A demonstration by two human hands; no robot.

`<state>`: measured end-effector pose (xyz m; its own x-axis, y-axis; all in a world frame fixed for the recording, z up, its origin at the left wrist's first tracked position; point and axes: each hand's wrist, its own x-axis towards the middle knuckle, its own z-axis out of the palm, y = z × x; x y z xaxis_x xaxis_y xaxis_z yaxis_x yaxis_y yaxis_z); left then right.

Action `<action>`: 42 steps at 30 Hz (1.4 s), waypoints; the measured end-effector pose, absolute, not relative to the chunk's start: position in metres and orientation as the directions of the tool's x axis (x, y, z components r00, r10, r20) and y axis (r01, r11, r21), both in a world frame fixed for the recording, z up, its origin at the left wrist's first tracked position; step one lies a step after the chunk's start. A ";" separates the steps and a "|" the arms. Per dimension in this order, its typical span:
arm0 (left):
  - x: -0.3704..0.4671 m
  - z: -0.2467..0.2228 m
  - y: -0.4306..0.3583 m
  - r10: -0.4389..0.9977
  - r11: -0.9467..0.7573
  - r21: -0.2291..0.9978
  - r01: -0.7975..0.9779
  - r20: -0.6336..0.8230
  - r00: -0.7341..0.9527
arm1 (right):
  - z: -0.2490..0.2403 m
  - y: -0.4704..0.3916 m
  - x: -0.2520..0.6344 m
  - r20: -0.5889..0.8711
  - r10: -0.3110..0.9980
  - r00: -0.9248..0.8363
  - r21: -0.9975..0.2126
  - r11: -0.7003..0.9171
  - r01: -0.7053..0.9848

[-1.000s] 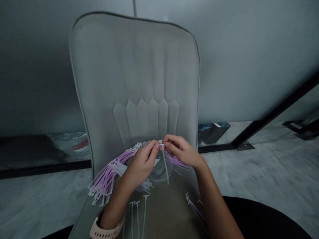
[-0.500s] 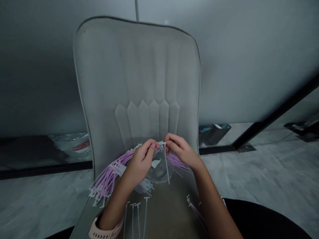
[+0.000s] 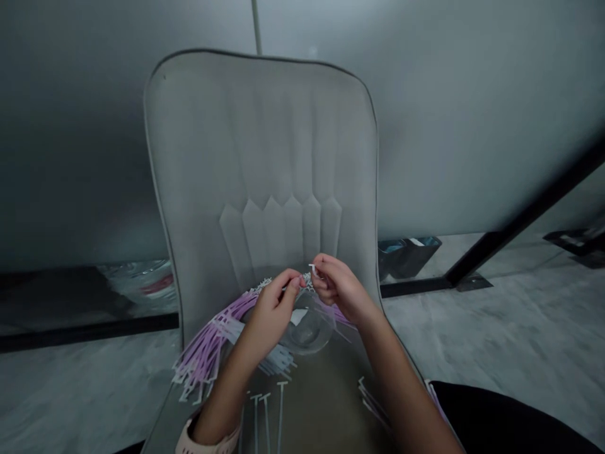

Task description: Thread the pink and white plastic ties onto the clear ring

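Observation:
My right hand is closed on a thin stick whose white T-shaped tip pokes out at the fingertips. Close by on the left, my left hand has thumb and index finger pinched together; what they hold, if anything, is too small to name. Below the hands a clear round container rests on the grey chair seat. Purple sticks with white ends fan out at the left, and pale blue ones lie partly behind my left forearm. Several pale sticks lie at the front of the seat.
The grey chair backrest rises behind the hands. More sticks lie beside my right forearm. A dark open box and a clear plastic bag show low behind the chair, near a black frame bar.
The long pale stick that hung down between my hands no longer hangs there. My right hand has curled its fingers, and a small gap has opened between the hands. The view has shifted slightly.

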<state>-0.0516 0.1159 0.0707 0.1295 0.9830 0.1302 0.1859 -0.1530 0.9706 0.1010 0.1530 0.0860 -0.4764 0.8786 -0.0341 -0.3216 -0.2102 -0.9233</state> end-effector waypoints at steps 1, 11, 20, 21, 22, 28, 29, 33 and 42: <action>-0.052 0.072 0.116 0.983 -0.159 0.966 0.204 0.136 0.123 | 0.087 0.152 0.101 -0.035 0.884 -0.467 -0.929 -0.201 -0.311; -0.050 0.070 0.114 0.979 -0.180 0.955 0.235 0.151 0.134 | 0.087 0.150 0.095 0.072 0.931 -0.357 -0.993 0.032 -0.117; -0.049 0.066 0.117 0.984 -0.133 0.986 0.101 0.119 0.134 | 0.088 0.151 0.095 0.067 0.946 -0.318 -0.997 0.053 -0.054; -0.049 0.066 0.117 0.984 -0.126 0.989 0.080 0.114 0.140 | 0.088 0.151 0.095 0.071 0.949 -0.306 -0.997 0.054 -0.064; -0.049 0.065 0.117 0.983 -0.118 0.991 0.061 0.108 0.147 | 0.088 0.151 0.094 0.072 0.951 -0.300 -0.996 0.054 -0.070; -0.046 0.065 0.115 0.980 -0.068 0.998 -0.015 0.070 0.187 | 0.086 0.153 0.092 0.078 0.960 -0.270 -0.993 0.052 -0.102; -0.046 0.065 0.115 0.979 -0.061 0.998 -0.020 0.064 0.195 | 0.085 0.154 0.092 0.082 0.962 -0.260 -0.992 0.054 -0.115; -0.047 0.064 0.115 0.979 -0.046 0.998 -0.032 0.051 0.199 | 0.081 0.156 0.091 0.109 0.970 -0.216 -0.984 0.073 -0.165; -0.045 0.061 0.118 0.983 -0.143 0.988 0.060 0.135 0.123 | 0.086 0.151 0.092 0.000 0.900 -0.436 -0.935 -0.154 -0.318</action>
